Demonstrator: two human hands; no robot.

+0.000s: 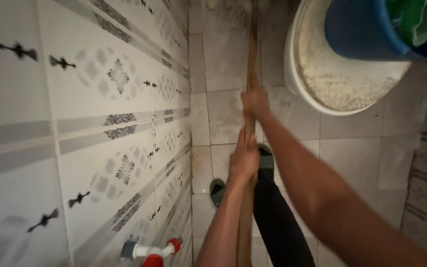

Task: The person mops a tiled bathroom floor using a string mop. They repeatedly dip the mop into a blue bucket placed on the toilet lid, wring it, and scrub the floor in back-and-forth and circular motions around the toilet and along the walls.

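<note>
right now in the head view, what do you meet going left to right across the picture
patterned tiled wall → red and white tap → left hand gripping the wooden handle → right forearm → white bucket → blue bucket → green cloth

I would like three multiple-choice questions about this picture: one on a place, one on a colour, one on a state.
1. Where is the white basin?
A. on the floor, upper right
B. hanging on the tiled wall
C. between the feet

2. What colour is the bucket over the basin?
A. yellow
B. blue
C. black

3. How is the wooden stick held?
A. by no hand
B. by one hand
C. by both hands

Answers: 1 A, it sits on the floor tiles at upper right. 2 B, its wall is blue. 3 C, the right hand grips above the left hand.
</note>
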